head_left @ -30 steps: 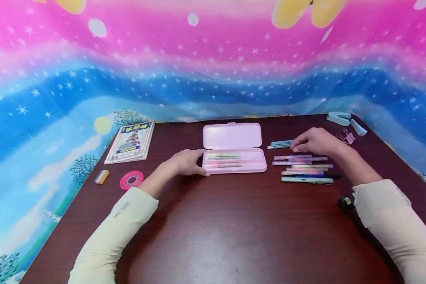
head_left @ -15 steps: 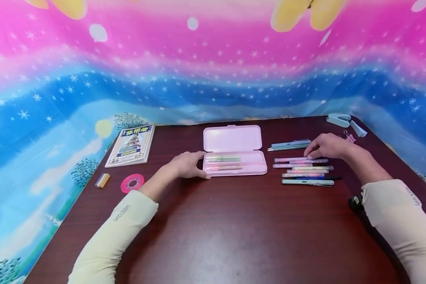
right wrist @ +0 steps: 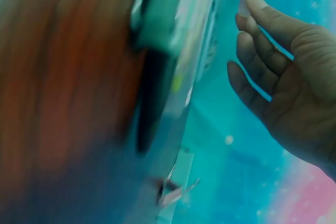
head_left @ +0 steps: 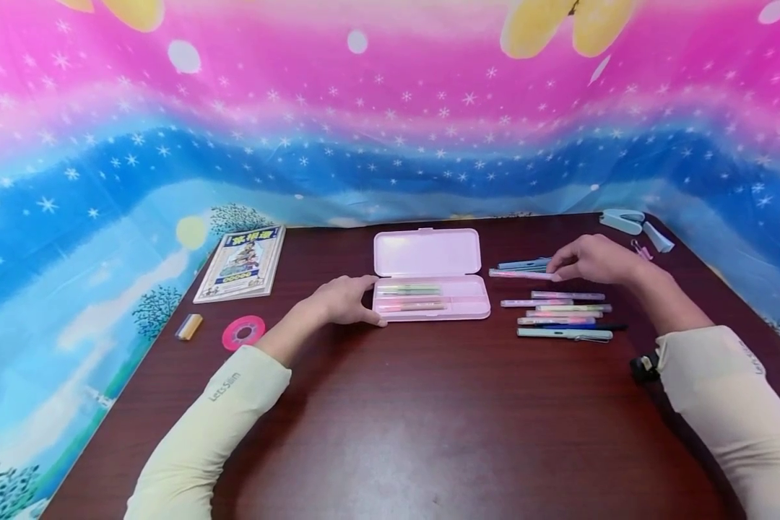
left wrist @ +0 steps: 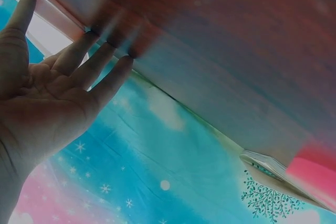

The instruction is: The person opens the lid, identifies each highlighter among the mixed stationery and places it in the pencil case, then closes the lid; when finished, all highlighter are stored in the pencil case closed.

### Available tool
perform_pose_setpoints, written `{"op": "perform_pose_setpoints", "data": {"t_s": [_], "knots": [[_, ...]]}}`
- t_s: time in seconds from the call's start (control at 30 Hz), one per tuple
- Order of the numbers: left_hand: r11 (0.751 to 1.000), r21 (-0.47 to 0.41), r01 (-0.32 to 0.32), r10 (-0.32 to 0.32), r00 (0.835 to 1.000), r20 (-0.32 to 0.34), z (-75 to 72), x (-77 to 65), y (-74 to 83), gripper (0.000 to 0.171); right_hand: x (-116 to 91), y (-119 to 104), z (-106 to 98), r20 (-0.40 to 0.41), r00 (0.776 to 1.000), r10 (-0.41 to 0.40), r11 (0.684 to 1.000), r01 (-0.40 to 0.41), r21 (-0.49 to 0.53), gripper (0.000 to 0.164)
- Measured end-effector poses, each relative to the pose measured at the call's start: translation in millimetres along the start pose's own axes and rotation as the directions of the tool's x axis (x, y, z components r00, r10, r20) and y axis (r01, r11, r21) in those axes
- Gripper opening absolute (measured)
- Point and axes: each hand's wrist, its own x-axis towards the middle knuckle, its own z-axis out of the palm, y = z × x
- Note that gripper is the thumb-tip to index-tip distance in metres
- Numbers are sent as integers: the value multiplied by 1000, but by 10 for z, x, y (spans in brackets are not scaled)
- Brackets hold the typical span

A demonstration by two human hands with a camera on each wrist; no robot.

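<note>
Your right hand (head_left: 594,258) pinches a slim pinkish-white pen (head_left: 522,274) by one end between thumb and forefinger, the other fingers loosely bent. You hold that pen to the right of the pink pencil case (head_left: 469,308), its free end pointing toward the case and clear of the tabletop (head_left: 390,419). Your left hand (head_left: 344,298) rests against the left end of the pencil case, fingers extended and spread, thumb at the front left corner.

The case's lid (head_left: 427,253) is hinged back along its far side. Inside, you have light green pens (head_left: 408,290) in the rear compartment and pinkish pens (head_left: 412,306) in the front left one; how many is too small to tell.

Just right of the pencil case, partly behind the pen you hold, lies a blue pen (head_left: 518,264). Also to the right of the case is a loose row of pastel pens (head_left: 562,309), with a dark pen (head_left: 609,326) and a pale green clip pen (head_left: 555,334) at the edge nearest you.

Well right of and beyond the pencil case, you can see a light blue stapler (head_left: 622,220) and a pink binder clip (head_left: 641,250). Well left of it are an illustrated book (head_left: 242,263), a pink tape roll (head_left: 255,332) and a small eraser (head_left: 189,326).
</note>
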Motion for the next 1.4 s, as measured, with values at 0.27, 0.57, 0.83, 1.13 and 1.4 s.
{"op": "perform_pose_setpoints", "data": {"t_s": [0.27, 0.57, 0.83, 1.13, 1.4], "knots": [[1000, 8, -13, 13, 1000, -4, -6, -6, -9, 92, 168, -447, 33, -78, 991, -112, 994, 111, -22, 8], [1000, 3, -7, 7, 1000, 0, -14, -9, -4, 92, 362, -978, 186, -29, 981, -192, 981, 191, -16, 10], [1000, 5, -11, 11, 1000, 0, -9, -8, -2, 93, 474, -1324, 349, 17, 977, -214, 977, 214, -13, 13], [1000, 5, -5, 5, 1000, -5, 1, -9, -2, 92, 567, -1546, 575, 93, 964, -248, 968, 251, -23, 12], [1000, 4, -3, 3, 1000, -2, 0, -11, -5, 93, 609, -1638, 634, 82, 958, -275, 958, 280, -59, 11]]}}
